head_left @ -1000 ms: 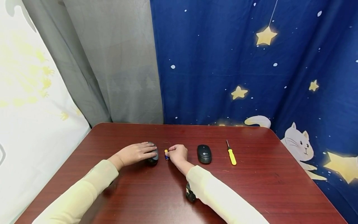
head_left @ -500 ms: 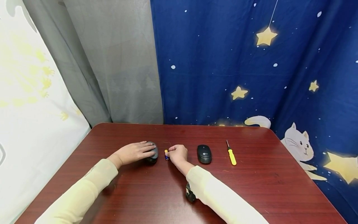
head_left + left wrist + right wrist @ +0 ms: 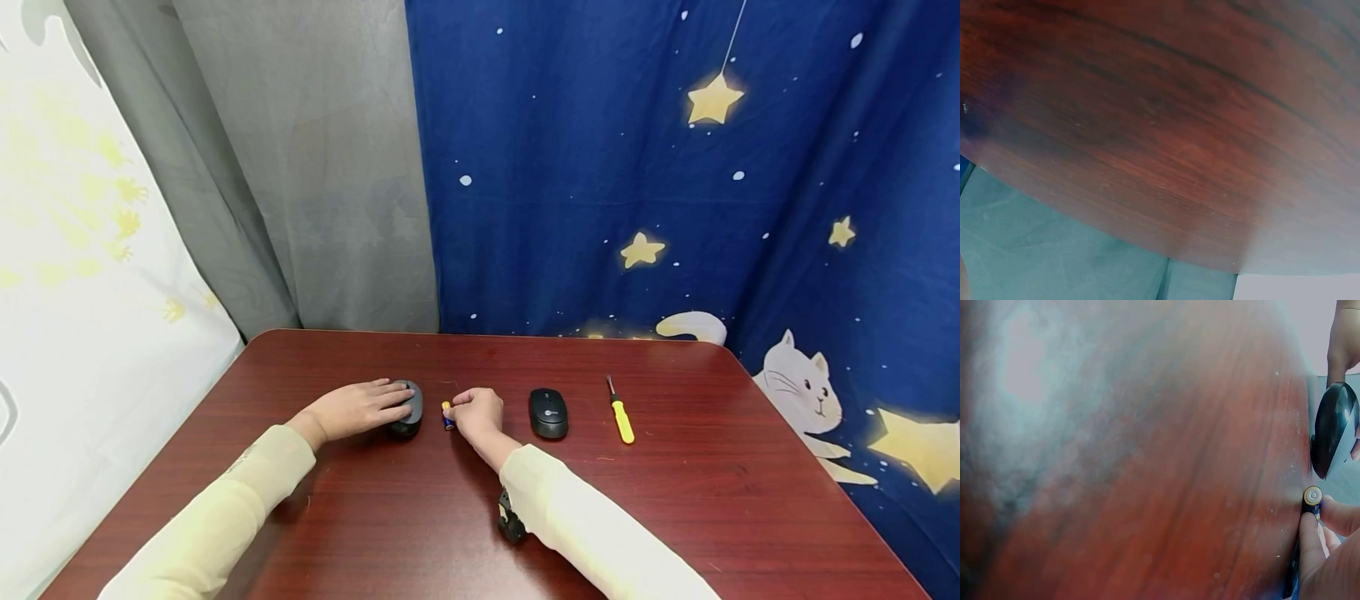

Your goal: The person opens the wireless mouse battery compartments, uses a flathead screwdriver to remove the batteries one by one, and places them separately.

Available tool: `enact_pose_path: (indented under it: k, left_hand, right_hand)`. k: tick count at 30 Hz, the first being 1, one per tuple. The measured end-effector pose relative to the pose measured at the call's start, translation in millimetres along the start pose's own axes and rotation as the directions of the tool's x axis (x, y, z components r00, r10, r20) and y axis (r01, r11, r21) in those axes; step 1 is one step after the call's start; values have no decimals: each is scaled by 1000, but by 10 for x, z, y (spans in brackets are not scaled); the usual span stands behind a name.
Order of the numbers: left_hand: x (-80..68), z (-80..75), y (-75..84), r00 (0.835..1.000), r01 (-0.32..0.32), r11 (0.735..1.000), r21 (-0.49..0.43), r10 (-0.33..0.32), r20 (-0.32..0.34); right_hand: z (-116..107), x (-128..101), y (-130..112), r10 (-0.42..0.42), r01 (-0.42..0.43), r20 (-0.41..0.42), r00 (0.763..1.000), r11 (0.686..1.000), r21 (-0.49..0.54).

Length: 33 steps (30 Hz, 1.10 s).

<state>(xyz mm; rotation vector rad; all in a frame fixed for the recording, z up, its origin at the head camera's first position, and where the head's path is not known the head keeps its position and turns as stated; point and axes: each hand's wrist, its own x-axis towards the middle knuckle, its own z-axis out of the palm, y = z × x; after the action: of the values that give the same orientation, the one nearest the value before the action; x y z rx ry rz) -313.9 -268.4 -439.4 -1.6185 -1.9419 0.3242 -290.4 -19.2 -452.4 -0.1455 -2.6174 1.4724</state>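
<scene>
A dark grey mouse (image 3: pixel 413 406) lies under my left hand (image 3: pixel 362 410), which grips it from the left with fingers laid across its top. In the right wrist view the mouse (image 3: pixel 1334 428) shows its glossy dark side, with that hand's thumb at its upper end. My right hand (image 3: pixel 478 410) pinches a small blue and yellow battery (image 3: pixel 448 423) between thumb and fingers, just right of the mouse. The battery's round end (image 3: pixel 1312 495) faces the right wrist camera. The left wrist view shows neither the hand nor the mouse.
A second black mouse (image 3: pixel 548 413) sits right of my right hand. Farther right lies a screwdriver (image 3: pixel 622 419) with a yellow handle. All rest on a reddish-brown wooden table (image 3: pixel 675 508), with curtains (image 3: pixel 570 167) hanging behind its far edge.
My left hand and the mouse under it have shifted very slightly left. The right hand stays put with the battery.
</scene>
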Motion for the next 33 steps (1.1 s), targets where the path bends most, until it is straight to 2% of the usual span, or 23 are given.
enact_pose_path:
  k: [11,27,33]
  left_hand:
    - [12,23,29,1000,-5,999,47,6,-22]
    - [-32,64,43,1000,2,998,66,-2,0]
    - [-38,57,50,1000,-8,998,59,7,23]
  right_hand:
    - [4,10,5,-1,1,-7,1000,1000,-5]
    - [-6,-4,-4,7,-8,15,1000,1000,29]
    - [-25,-36,-36,-11,12,-8,1000,1000,28]
